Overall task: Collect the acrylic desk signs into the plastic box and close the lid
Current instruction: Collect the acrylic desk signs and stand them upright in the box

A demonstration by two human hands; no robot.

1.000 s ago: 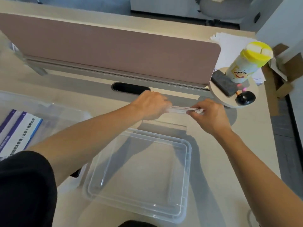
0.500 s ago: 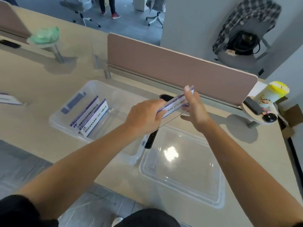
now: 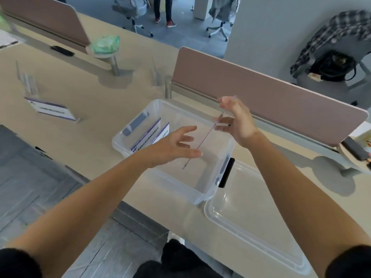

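The left hand (image 3: 172,145) has let go and spreads wide, so only the right hand (image 3: 236,123) pinches the acrylic sign (image 3: 208,133) edge-on over the plastic box (image 3: 200,189), lid (image 3: 251,221) at 4 o'clock.

Your right hand (image 3: 239,121) pinches a clear sign (image 3: 208,133), seen edge-on, above the open plastic box (image 3: 200,194). Your left hand (image 3: 172,149) hovers spread beside it, fingers apart. Two printed signs (image 3: 150,135) lean inside the box's far end. The lid (image 3: 251,227) lies on the desk (image 3: 90,137) just right of the box. Another sign (image 3: 51,110) stands further left.
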